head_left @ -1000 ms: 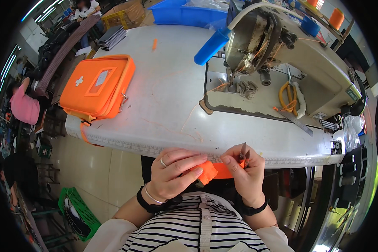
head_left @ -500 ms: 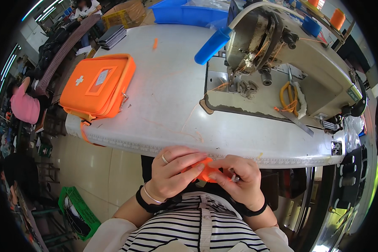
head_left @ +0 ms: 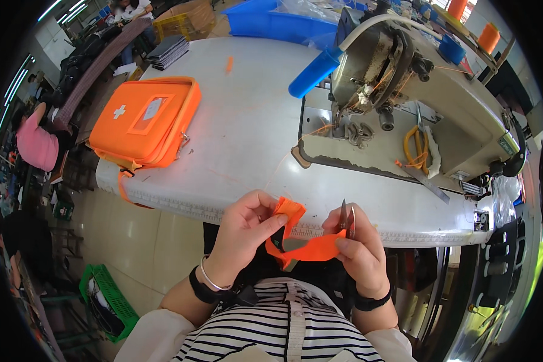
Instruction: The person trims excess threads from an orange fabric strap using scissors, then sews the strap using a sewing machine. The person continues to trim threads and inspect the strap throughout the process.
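Observation:
My left hand (head_left: 241, 232) pinches the folded end of an orange strap (head_left: 311, 250) just over the front edge of the white sewing table (head_left: 235, 133); a dark piece shows under that end. My right hand (head_left: 362, 259) is closed round small thread snips (head_left: 350, 218), blades pointing up, and grips the other part of the strap, which sags between both hands. An orange case (head_left: 143, 120) with a white cross lies at the table's left. The sewing machine (head_left: 452, 120) stands on the right, with yellow-handled scissors (head_left: 411, 143) on its bed.
A blue bin (head_left: 277, 24) is at the back, a stack of dark sheets (head_left: 168, 51) at the back left. Thread cones (head_left: 489, 38) stand at upper right. A green crate (head_left: 107, 304) sits on the floor at lower left. Two other people (head_left: 37, 145) work at the left.
My left hand has lifted and turned, raising the strap's end toward the table. The strap, earlier bunched between my hands, is spread out, and the snips' blades, hidden half a second ago, show again.

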{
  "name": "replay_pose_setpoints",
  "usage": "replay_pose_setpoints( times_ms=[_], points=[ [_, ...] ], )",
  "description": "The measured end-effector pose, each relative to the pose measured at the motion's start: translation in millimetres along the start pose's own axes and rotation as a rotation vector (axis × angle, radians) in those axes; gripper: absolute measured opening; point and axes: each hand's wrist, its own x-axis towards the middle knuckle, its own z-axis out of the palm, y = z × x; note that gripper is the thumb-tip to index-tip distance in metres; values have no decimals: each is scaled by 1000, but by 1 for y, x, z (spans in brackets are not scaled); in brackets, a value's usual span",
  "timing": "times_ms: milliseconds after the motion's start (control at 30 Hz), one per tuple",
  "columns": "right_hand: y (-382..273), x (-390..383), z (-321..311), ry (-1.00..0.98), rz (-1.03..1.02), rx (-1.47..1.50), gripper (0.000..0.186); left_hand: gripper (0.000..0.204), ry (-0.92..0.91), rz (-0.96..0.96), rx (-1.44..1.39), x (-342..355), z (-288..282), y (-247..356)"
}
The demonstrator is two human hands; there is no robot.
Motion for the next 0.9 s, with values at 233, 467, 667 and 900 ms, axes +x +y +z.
replay_pose_setpoints(
  times_ms=[233,467,667,900],
  points=[
    [-10,11,18,-78,-351,-693,31,12,18,-19,-21,1,4,-3],
    [-14,13,29,-134,-339,-592,29,14,-58,-52,-34,-4,15,-5],
    [-9,16,28,144,-312,-629,20,18,-44,-27,24,-5,16,-6],
    [-7,20,25,241,-385,-722,18,16,-93,3,-2,-7,18,-3]
  ],
)
